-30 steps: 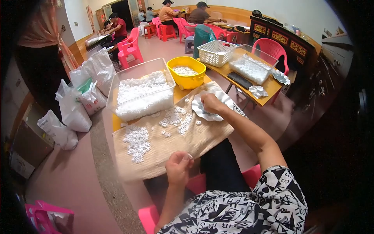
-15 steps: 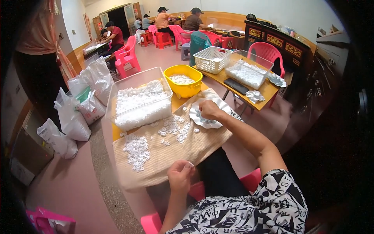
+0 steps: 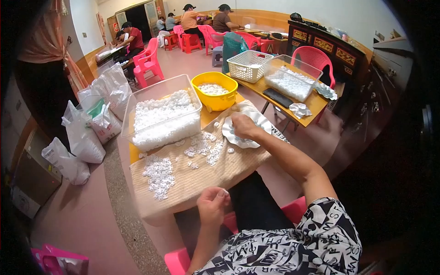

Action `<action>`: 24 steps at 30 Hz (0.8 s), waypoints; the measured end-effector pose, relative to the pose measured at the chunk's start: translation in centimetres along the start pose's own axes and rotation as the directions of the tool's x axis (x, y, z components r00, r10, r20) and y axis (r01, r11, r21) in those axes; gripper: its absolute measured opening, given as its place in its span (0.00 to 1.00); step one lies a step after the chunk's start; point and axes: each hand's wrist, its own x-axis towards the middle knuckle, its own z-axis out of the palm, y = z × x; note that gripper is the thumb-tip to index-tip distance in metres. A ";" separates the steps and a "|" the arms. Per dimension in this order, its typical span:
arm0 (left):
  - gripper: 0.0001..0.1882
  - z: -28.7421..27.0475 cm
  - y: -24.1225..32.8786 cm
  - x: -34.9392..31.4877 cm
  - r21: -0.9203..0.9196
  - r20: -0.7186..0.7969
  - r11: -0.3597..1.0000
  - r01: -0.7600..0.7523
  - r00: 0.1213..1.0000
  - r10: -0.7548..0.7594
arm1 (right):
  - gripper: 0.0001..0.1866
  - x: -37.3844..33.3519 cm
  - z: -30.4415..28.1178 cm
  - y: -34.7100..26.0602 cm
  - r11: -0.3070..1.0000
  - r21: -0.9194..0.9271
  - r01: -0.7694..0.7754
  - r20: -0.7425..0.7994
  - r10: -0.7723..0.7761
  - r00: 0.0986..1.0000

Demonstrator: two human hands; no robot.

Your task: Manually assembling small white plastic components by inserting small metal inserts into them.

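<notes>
My left hand (image 3: 211,205) is closed in front of the table's near edge, pinching a small white plastic piece (image 3: 225,192) between thumb and forefinger. Over a wavy-rimmed pale dish (image 3: 247,144) at the table's right side, my right hand (image 3: 245,126) reaches down with its fingers drawn together. Whatever those fingertips hold is hidden, and the small bits in the dish are too fine to name. On the beige cloth (image 3: 206,178) lie a dense pile of white two-holed pieces (image 3: 159,178) at the left and a looser scatter (image 3: 199,145) in the middle.
Behind the pieces stand a clear plastic bin (image 3: 196,120) full of white pieces and a yellow tub (image 3: 224,101). A second table (image 3: 300,120) at right holds a white basket (image 3: 247,68) and another clear bin. Filled sacks (image 3: 85,137) stand at left; several people sit farther back.
The whole view has shifted slightly. My right hand stays over the dish, and my left hand still pinches the small white piece.
</notes>
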 end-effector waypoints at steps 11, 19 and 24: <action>0.06 0.8 0.5 0.1 -0.053 -0.009 0.998 0.045 0.999 -0.046 | 0.11 -0.5 -0.4 0.1 0.998 0.056 -0.027 0.000 0.027 1.000; 0.05 0.8 0.8 -0.6 -0.051 -0.081 0.997 0.060 0.995 -0.064 | 0.05 0.5 1.6 2.0 0.984 0.161 0.078 -0.143 -0.055 0.988; 0.04 0.6 -0.1 -0.1 -0.081 -0.071 0.997 0.006 0.997 -0.011 | 0.06 -1.2 1.0 3.1 0.662 0.746 -0.069 -0.062 0.172 0.983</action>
